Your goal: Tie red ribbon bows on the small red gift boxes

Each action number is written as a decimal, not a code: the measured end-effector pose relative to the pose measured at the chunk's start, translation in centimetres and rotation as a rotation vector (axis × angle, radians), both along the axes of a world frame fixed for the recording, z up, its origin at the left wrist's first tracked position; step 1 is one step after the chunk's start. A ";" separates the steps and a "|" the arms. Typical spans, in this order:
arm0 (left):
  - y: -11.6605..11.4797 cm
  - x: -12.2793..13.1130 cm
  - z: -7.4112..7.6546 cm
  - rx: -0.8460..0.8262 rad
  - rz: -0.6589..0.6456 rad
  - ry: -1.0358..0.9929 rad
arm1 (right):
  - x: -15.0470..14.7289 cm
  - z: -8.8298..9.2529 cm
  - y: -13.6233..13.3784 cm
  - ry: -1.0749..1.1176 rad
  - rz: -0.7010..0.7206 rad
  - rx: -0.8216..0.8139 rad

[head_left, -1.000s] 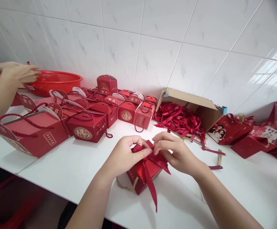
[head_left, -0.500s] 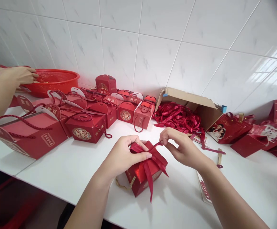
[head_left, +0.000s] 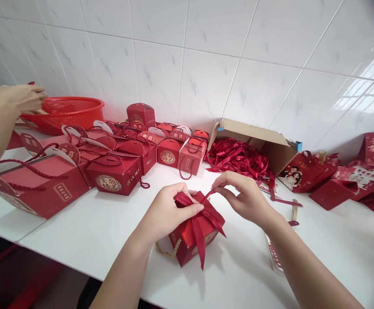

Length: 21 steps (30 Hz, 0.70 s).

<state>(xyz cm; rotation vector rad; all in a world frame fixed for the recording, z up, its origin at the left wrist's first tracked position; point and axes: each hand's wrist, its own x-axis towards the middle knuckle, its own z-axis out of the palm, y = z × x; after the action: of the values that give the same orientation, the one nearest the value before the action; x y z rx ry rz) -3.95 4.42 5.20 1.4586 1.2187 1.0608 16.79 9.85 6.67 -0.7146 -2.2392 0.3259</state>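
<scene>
A small red gift box (head_left: pixel 187 242) with a beige cord handle sits on the white counter (head_left: pixel 109 223) in front of me. A red ribbon (head_left: pixel 202 223) is tied over its top, one tail hanging down the front. My left hand (head_left: pixel 167 210) presses on the box's left top and pinches a loop of the ribbon. My right hand (head_left: pixel 241 195) is closed in a pinch on another strand of the ribbon, held up to the right of the box.
Several red gift boxes (head_left: pixel 116 171) with cord handles crowd the back left. A tipped cardboard carton (head_left: pixel 270 143) spills red ribbons (head_left: pixel 238 156). Flat red bags (head_left: pixel 351 180) lie at the right. Another person's hand (head_left: pixel 13 98) reaches by a red basket (head_left: pixel 67 111) at far left.
My right hand has drawn a ribbon strand out to the right, shortening the hanging tail. The other person's hand at far left shifted slightly.
</scene>
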 end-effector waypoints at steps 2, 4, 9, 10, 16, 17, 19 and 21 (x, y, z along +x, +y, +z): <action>0.0 0.0 0.0 0.003 0.001 0.017 | 0.2 0.0 0.1 -0.004 -0.028 0.003; 0.0 0.0 0.0 0.000 0.007 0.054 | 0.3 0.1 0.2 0.003 -0.037 -0.012; 0.1 -0.2 0.0 0.012 -0.010 0.081 | 0.7 0.5 0.2 0.014 -0.037 -0.074; 0.1 -0.3 0.0 0.017 -0.028 0.072 | 0.8 0.7 0.1 0.006 -0.032 -0.104; -0.1 -0.3 0.1 -0.023 -0.065 -0.015 | 0.9 1.8 -0.7 -0.024 0.021 -0.255; -0.1 -0.2 0.1 -0.035 -0.050 -0.023 | 0.9 1.9 -0.8 -0.028 0.036 -0.250; 0.0 -0.1 0.2 -0.038 -0.042 -0.034 | 0.8 2.1 -1.0 -0.035 0.065 -0.217; 0.1 0.0 0.3 -0.024 -0.063 -0.041 | 0.7 2.1 -1.2 -0.047 0.092 -0.177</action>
<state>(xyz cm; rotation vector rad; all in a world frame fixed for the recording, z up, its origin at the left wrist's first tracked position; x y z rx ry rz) -3.99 4.49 5.46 1.4403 1.1458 1.0257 17.51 8.65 8.73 -0.7180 -2.3121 0.5638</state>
